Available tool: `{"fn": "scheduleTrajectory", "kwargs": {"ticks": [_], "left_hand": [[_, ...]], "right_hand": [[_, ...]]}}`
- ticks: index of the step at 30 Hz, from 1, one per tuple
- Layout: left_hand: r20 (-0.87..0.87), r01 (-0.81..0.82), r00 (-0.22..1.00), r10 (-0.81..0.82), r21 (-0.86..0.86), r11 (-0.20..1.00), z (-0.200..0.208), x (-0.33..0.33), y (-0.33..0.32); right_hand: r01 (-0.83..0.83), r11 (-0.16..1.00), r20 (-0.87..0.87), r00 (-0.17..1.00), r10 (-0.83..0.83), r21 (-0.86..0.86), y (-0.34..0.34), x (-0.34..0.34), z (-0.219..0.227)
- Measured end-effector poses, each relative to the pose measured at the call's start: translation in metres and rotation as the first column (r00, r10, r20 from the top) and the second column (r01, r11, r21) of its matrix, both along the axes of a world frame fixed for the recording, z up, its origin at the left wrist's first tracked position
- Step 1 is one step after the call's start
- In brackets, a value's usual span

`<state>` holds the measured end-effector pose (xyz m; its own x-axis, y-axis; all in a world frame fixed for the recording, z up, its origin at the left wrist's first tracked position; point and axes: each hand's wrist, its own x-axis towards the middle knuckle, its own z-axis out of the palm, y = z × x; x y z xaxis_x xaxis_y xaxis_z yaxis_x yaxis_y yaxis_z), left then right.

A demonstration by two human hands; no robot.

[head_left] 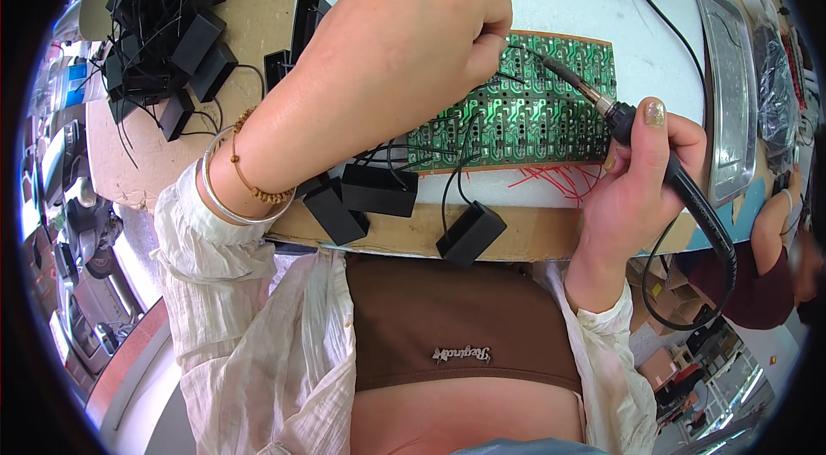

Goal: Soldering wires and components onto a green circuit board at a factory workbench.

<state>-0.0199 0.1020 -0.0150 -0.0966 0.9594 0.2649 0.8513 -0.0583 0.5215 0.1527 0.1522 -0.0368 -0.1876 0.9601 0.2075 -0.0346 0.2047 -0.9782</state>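
Note:
My right hand is wrapped round the black handle of a soldering iron, thumb on top. The iron's tip points left, over the upper part of a green circuit board panel, close to my left fingertips. My left hand reaches across the board's left side with thumb and fingers pinched together; what they grip is hidden. Thin black wires run over the board from under this hand. Several small black boxes on such wires lie along the near edge, and one box hangs over it.
A tangled heap of black wired boxes lies at the far left. Red wires stick out under the board, which rests on a white foam sheet. At right are a metal tray and another person's arm. The iron's cord loops down right.

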Motion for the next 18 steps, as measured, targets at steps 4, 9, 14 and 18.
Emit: {"fn": "scheduleTrajectory", "kwargs": {"ticks": [4, 9, 14, 18], "left_hand": [[0.003, -0.002, 1.000, 0.002, -0.007, 1.000, 0.0004, 0.0002, 0.0003], [0.008, -0.009, 1.000, 0.009, -0.010, 1.000, -0.0004, 0.0002, -0.0004], [0.028, -0.005, 1.000, 0.006, -0.007, 1.000, 0.0011, 0.0001, 0.0002], [0.002, 0.005, 1.000, -0.005, -0.011, 1.000, -0.0050, -0.0062, -0.0002]], "right_hand": [[0.000, 1.000, 0.002, 1.000, 0.000, 0.010, 0.0000, 0.0000, -0.0004], [-0.002, 1.000, -0.012, 1.000, 0.002, -0.016, -0.0003, -0.0018, -0.0006], [0.024, 0.999, -0.049, 0.998, -0.025, -0.020, 0.0012, -0.0020, 0.0019], [0.126, 0.992, -0.089, 0.988, -0.127, -0.014, -0.0020, -0.0063, 0.0079]]}}
